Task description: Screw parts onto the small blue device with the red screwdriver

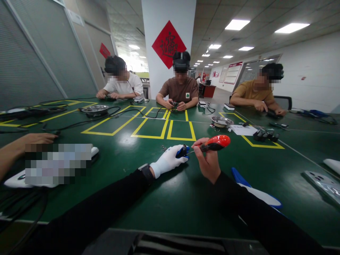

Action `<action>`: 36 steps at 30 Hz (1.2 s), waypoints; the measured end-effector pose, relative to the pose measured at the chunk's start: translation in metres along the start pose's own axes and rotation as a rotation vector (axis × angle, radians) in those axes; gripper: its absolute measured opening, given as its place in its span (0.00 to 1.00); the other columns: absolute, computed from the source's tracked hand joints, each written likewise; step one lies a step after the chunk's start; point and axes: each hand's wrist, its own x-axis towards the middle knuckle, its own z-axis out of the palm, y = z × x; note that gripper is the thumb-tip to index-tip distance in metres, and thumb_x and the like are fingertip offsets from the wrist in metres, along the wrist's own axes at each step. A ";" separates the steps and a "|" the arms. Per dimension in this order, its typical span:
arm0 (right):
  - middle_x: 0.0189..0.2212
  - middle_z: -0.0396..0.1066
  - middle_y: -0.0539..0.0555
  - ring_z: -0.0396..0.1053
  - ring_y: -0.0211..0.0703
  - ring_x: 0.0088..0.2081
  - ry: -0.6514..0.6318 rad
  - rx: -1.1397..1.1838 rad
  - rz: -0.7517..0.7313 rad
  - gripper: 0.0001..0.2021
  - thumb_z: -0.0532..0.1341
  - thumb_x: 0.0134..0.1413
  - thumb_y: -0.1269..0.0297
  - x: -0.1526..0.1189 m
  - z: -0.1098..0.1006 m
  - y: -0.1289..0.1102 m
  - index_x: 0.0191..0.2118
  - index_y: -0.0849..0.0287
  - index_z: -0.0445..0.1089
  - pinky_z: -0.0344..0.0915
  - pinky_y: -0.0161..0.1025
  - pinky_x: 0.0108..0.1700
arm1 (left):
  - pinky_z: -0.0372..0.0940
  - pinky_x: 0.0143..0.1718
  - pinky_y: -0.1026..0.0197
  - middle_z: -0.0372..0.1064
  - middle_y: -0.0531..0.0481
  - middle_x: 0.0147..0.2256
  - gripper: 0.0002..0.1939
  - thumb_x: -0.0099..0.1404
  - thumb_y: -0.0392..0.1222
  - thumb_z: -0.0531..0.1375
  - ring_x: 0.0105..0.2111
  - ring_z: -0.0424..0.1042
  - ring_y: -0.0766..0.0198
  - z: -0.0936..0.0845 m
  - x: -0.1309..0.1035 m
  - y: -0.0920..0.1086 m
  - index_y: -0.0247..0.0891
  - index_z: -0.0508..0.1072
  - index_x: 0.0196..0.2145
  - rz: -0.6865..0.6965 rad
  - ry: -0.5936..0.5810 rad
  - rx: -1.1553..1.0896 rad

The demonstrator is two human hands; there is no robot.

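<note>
My left hand [171, 159], in a white glove with blue fingertips, is closed around a small black part [182, 151] with a metal piece on top. What kind of part it is cannot be made out. My bare right hand [207, 161] grips a screwdriver [216, 142] with a red and black handle. Its thin shaft points left and reaches the black part; the tip is hidden against it. Several small screws [164, 147] lie on the green table just beyond my left hand. A blue and white glove [259, 194] lies under and beside my right forearm.
Metal bowls stand farther off, one at left [95, 110] and one at right [222, 121]. Black parts [266, 135] lie near a paper sheet [243, 130]. A co-worker's hand [39, 141] rests at left, near a white device [16, 179]. Cables [79, 124] cross the table; three people sit opposite.
</note>
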 end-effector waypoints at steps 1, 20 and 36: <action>0.30 0.66 0.52 0.66 0.41 0.32 -0.046 -0.027 0.005 0.05 0.56 0.57 0.63 0.000 -0.002 0.001 0.34 0.58 0.66 0.63 0.41 0.38 | 0.65 0.38 0.60 0.71 0.48 0.37 0.18 0.56 0.47 0.61 0.36 0.71 0.59 0.000 0.000 0.000 0.37 0.70 0.43 0.014 0.003 0.003; 0.30 0.68 0.51 0.69 0.37 0.26 -0.044 0.070 0.029 0.09 0.54 0.60 0.63 -0.006 0.000 0.007 0.32 0.59 0.68 0.66 0.40 0.35 | 0.64 0.44 0.59 0.71 0.48 0.41 0.17 0.57 0.46 0.61 0.40 0.70 0.58 -0.004 -0.001 0.007 0.37 0.70 0.44 0.020 -0.017 -0.003; 0.29 0.69 0.52 0.68 0.38 0.27 0.016 0.120 0.060 0.10 0.55 0.59 0.60 -0.006 0.001 0.008 0.32 0.58 0.68 0.67 0.40 0.34 | 0.62 0.34 0.64 0.71 0.53 0.28 0.13 0.58 0.49 0.58 0.30 0.69 0.63 -0.008 -0.001 0.011 0.36 0.72 0.33 0.002 -0.049 -0.073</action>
